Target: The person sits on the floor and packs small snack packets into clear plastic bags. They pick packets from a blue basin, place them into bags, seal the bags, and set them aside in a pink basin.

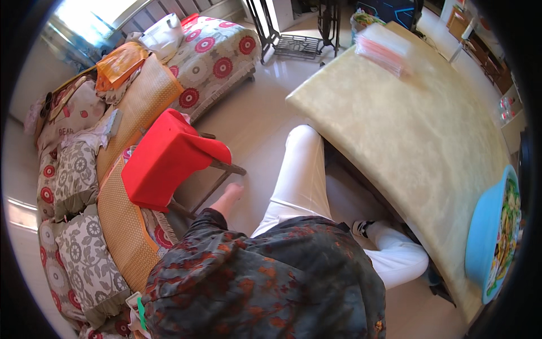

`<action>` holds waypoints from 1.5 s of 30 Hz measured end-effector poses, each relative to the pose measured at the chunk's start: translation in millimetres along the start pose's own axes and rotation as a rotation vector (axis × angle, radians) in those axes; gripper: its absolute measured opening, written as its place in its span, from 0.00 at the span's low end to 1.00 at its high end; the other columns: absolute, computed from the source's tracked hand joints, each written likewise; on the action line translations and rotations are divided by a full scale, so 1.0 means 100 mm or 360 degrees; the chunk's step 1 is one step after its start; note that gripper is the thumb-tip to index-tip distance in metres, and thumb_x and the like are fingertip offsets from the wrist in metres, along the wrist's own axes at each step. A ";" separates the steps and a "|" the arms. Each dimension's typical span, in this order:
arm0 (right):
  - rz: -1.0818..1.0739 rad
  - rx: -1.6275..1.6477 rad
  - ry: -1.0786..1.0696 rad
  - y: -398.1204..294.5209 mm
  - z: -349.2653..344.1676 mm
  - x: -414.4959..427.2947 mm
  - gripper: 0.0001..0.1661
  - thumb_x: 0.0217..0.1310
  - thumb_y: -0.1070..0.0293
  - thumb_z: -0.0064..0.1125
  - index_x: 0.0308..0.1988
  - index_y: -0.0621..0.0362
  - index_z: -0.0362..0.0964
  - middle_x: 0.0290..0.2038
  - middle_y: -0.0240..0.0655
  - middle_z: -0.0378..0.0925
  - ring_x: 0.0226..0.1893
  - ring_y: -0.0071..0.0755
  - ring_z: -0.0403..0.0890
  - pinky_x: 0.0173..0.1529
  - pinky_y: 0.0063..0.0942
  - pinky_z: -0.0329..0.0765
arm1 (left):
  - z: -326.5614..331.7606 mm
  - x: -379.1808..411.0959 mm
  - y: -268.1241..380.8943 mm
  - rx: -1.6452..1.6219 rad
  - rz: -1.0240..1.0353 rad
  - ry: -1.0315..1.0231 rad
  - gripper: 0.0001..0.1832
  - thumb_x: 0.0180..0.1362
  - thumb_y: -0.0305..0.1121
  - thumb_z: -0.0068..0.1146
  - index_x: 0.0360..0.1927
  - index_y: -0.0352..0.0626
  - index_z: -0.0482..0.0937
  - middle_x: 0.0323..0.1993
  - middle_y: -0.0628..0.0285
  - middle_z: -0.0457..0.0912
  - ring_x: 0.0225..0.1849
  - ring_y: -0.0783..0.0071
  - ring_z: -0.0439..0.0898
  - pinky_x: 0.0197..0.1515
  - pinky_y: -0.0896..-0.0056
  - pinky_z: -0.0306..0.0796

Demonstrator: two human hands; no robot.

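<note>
My left hand point(233, 193) hangs low at my left side, beside the wooden legs of a stool point(220, 182) draped with red cloth point(163, 156). It is slightly blurred, its fingers are hard to make out, and no object shows in it. My right hand is out of view. In front of me and to the right is a table with a pale marbled top point(406, 140). A stack of clear plastic bags with pink parts point(383, 51) lies near its far end, blurred. A light blue basin point(482, 237) filled with green and yellow leafy pieces stands at its right edge.
A sofa with a patterned cover point(220, 51), woven mats point(139, 106) and grey-and-white cushions point(87, 258) runs along the left. Beyond the table stand a cast-iron treadle base point(298, 44), a filled bucket point(366, 19) and a dark computer case point(387, 12).
</note>
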State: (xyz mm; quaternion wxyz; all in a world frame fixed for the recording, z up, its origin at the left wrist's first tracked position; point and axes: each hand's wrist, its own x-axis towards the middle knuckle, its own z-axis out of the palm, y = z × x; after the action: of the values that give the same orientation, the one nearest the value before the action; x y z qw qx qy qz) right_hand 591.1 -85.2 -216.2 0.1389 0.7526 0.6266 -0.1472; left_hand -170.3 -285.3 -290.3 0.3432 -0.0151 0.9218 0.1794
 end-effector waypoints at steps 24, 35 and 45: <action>0.0351 0.1144 -0.0471 -0.64 2.24 0.08 0.42 0.48 0.53 0.62 0.59 0.63 0.62 0.53 0.51 0.72 0.54 0.52 0.73 0.57 0.37 0.71 | 0.08 0.07 1.01 0.1607 0.1732 -0.0354 0.24 0.56 0.47 0.54 0.53 0.46 0.77 0.49 0.53 0.80 0.51 0.54 0.77 0.49 0.61 0.72; -0.0280 -0.0122 -0.0604 -1.16 1.39 -0.34 0.19 0.56 0.58 0.53 0.47 0.48 0.75 0.47 0.37 0.77 0.54 0.46 0.73 0.55 0.44 0.70 | 0.93 -0.40 1.80 0.0838 0.0839 -0.0596 0.22 0.56 0.46 0.53 0.50 0.44 0.78 0.48 0.51 0.80 0.51 0.53 0.77 0.49 0.60 0.71; -0.0055 0.0012 -0.0468 -0.52 1.20 0.20 0.17 0.47 0.70 0.61 0.41 0.43 0.80 0.39 0.36 0.81 0.42 0.44 0.81 0.44 0.41 0.77 | 1.17 -0.64 2.08 0.0681 0.0797 -0.0650 0.21 0.56 0.45 0.52 0.47 0.42 0.79 0.47 0.49 0.80 0.50 0.51 0.78 0.50 0.59 0.71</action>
State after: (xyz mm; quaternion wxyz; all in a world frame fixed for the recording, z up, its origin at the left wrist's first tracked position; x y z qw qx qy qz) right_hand 538.0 -105.8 -335.4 0.2239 0.7124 0.6119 -0.2607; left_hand -79.6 -56.8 -264.8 0.4607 0.3185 0.8262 0.0607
